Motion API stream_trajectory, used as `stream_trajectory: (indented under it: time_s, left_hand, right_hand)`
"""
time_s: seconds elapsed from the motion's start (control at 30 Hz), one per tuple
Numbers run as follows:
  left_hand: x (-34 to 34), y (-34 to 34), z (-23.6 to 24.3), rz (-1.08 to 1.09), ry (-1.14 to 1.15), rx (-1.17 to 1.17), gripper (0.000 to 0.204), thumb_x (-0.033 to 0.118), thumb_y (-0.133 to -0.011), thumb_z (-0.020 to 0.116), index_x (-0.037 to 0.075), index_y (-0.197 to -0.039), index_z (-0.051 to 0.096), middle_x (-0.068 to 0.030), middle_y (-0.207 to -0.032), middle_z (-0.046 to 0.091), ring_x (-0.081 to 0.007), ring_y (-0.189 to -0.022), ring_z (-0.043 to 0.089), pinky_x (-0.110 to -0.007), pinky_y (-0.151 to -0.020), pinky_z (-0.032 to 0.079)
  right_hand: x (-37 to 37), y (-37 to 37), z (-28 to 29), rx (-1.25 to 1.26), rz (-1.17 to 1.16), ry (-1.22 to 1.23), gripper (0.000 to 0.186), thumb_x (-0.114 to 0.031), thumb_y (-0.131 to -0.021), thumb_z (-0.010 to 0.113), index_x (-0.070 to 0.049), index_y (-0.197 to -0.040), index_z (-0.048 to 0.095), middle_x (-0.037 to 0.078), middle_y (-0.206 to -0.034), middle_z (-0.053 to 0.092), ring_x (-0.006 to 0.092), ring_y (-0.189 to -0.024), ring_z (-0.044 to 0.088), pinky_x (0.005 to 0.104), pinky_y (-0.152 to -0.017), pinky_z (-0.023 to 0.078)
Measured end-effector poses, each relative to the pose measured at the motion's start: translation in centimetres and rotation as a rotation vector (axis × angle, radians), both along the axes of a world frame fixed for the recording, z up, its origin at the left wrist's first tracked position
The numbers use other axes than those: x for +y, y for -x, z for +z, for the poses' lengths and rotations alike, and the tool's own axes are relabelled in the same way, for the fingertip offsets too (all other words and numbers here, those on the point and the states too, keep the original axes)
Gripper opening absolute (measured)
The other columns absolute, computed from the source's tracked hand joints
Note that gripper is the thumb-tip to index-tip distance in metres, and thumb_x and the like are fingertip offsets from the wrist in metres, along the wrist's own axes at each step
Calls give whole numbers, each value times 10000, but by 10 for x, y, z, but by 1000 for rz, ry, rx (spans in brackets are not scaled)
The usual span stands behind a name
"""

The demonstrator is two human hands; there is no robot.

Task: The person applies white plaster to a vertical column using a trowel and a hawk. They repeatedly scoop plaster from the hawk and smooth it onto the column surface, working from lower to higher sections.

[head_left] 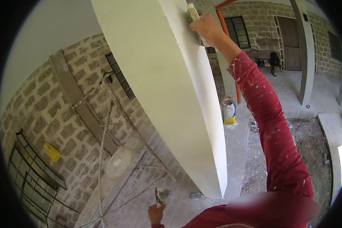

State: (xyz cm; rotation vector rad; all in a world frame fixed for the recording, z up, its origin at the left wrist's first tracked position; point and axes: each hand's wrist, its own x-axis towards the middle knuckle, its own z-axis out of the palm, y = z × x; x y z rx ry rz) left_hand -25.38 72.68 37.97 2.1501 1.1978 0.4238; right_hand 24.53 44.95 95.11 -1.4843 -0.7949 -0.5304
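Note:
High on the narrow side of a pale plastered column (148, 76), my right hand (211, 30) grips a flat trowel (194, 13) with a light handle, held against that face. My right arm reaches up in a paint-spattered red sleeve. Low in the view, left of the column's foot, my left hand (155, 214) holds a putty knife (161, 195) upright, its blade smeared with pale material. A white and yellow bucket or bag (229, 110) stands on the concrete behind the column, to the right.
Rusty metal scaffolding (133, 144) stands left of the column by a block wall with barred windows. An orange pipe (224, 21) runs beside a rear post. A concrete walkway (288, 95) with dark bags (274, 60), further posts and a dirt patch (307, 140) lie to the right.

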Motion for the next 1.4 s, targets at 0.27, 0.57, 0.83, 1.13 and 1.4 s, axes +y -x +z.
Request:
stream_trajectory:
  time_s: [0.27,0.57,0.83,1.13,1.4]
  left_hand:
    - [13,-46,27,-61,-162,-40,442,423,-833,900,-3,-898,799,-231,-804,753,-417,-779,719,-517,-730,535]
    - [-8,-38,24,-42,-161,52,516,501,-826,887,10,-966,811,-269,-934,763,-471,-918,744,-560,-811,567]
    - [-33,-67,128,-98,-292,-114,473,405,-801,919,26,-1061,805,-225,-948,783,-443,-903,757,-507,-783,588]
    - [-94,-123,311,-509,-625,-410,263,224,-825,878,75,-1026,797,-198,-848,749,-450,-808,715,-511,-703,554]
    - [-107,-130,364,-571,-852,-387,244,132,-786,865,74,-1001,765,-203,-833,717,-452,-803,695,-484,-679,527]
  right_hand:
    - [-49,24,-35,-111,-42,-62,353,-175,-876,724,159,-974,665,169,-790,661,254,-666,661,460,-572,524]
    - [-9,-47,4,168,104,-23,371,-103,-886,728,149,-1143,640,168,-997,652,269,-808,625,486,-699,537]
    - [-49,123,-72,-289,143,-148,219,-137,-905,650,29,-779,584,30,-675,529,155,-628,493,415,-578,439]
    - [-77,213,-251,-989,126,369,596,-119,-911,820,-227,-1486,708,-7,-1538,689,304,-1441,589,641,-1243,365]
    - [-107,154,-258,-732,-319,382,577,-89,-941,770,-194,-1502,686,16,-1510,701,287,-1439,598,659,-1257,321]
